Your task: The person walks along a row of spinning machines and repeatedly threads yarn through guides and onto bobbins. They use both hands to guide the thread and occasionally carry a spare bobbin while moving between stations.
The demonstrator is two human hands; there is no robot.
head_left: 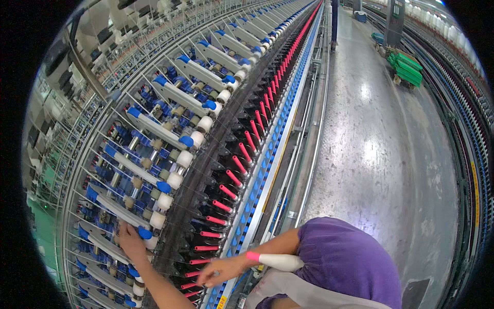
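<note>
My left hand (132, 243) reaches into the spinning frame, beside a grey pressure arm (121, 208) with a blue end cap. Its fingertips are lost among the rollers, so their grip cannot be made out. My right hand (220, 271) hovers at the near end of a row of bare pink bobbins (238, 165), fingers loosely bent and apart, nothing visible in them. Between my right forearm and my purple-clothed body lies a yarn-wound bobbin (280, 261), white with a pink tip. White rollers (175, 180) line the front of the pressure arms.
A blue rail (257, 177) and metal bars run alongside the bobbins. To the right lies a shiny grey aisle floor (368, 149). Green crates (405, 68) on a trolley stand farther up, and another machine (465, 113) curves along the right side.
</note>
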